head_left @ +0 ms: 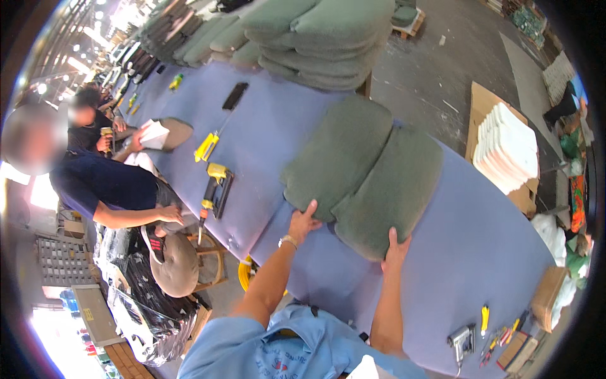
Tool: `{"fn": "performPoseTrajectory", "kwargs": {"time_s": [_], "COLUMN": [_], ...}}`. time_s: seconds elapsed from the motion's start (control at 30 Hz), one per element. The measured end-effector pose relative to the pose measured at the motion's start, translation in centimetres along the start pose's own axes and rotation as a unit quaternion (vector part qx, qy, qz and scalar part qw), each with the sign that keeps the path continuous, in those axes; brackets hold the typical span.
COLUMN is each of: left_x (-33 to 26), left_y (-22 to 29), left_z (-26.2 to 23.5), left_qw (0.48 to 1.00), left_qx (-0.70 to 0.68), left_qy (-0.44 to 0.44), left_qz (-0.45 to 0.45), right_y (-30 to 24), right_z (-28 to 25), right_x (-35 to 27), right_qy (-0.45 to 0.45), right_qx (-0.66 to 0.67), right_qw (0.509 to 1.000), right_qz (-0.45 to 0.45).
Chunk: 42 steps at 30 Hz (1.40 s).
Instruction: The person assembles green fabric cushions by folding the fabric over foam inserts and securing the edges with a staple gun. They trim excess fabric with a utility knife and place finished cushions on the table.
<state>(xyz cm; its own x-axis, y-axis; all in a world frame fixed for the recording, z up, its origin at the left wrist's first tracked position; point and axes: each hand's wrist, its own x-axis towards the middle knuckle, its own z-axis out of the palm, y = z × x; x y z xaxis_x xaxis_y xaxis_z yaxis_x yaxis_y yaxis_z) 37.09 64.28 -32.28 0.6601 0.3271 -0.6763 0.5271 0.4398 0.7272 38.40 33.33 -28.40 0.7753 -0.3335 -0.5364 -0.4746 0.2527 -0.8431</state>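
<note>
Two dark green upholstered cushions (341, 151) lie side by side on the blue-covered table in front of me, pressed close along a narrow gap. My left hand (303, 226) grips the near edge of the left one, thumb on top and fingers out of sight beneath. At the near right corner of the right-hand cushion (392, 189), my right hand (395, 250) holds on in the same way, its thumb over the top. Whether the two halves are joined cannot be seen.
Left on the table (454, 252) lie a yellow-and-black nail gun (216, 189) and a yellow-handled tool (207, 146). A stapler (463, 341) and hand tools sit near right. Stacked green cushions (328, 44) stand at the far side. Co-workers (113, 186) sit along the left.
</note>
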Motion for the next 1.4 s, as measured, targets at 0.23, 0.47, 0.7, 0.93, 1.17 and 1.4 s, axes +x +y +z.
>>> {"fn": "performPoseTrajectory", "kwargs": {"time_s": [0.23,0.47,0.7,0.93,1.17,1.4], "left_x": [-1.0,-2.9,4.3,7.4,7.1,6.5], "left_y": [0.1,5.7,12.2,11.5,12.2,12.9], "left_z": [0.4,-1.8,-8.3,-8.3,-8.8,-8.3], "left_qw": [1.0,0.925,0.79,0.762,0.788,0.812], "left_qx": [0.009,0.363,0.414,0.408,0.397,0.384], "left_qy": [0.009,-0.104,0.217,0.239,0.235,0.204], "left_qz": [0.008,0.029,0.397,0.443,0.408,0.389], "right_y": [2.2,-0.2,-19.9,-27.1,-26.5,-28.5], "right_z": [-0.2,-1.2,8.1,31.7,38.8,39.8], "right_x": [1.0,1.9,-4.1,-20.6,-21.2,-16.5], "right_qy": [-0.028,-0.023,-0.108,-0.723,-0.649,-0.58], "right_qx": [0.026,-0.163,-0.235,0.025,0.083,-0.104], "right_qw": [0.998,0.982,0.921,0.638,0.724,0.658], "right_qz": [-0.052,-0.098,-0.29,-0.264,-0.218,-0.469]}}
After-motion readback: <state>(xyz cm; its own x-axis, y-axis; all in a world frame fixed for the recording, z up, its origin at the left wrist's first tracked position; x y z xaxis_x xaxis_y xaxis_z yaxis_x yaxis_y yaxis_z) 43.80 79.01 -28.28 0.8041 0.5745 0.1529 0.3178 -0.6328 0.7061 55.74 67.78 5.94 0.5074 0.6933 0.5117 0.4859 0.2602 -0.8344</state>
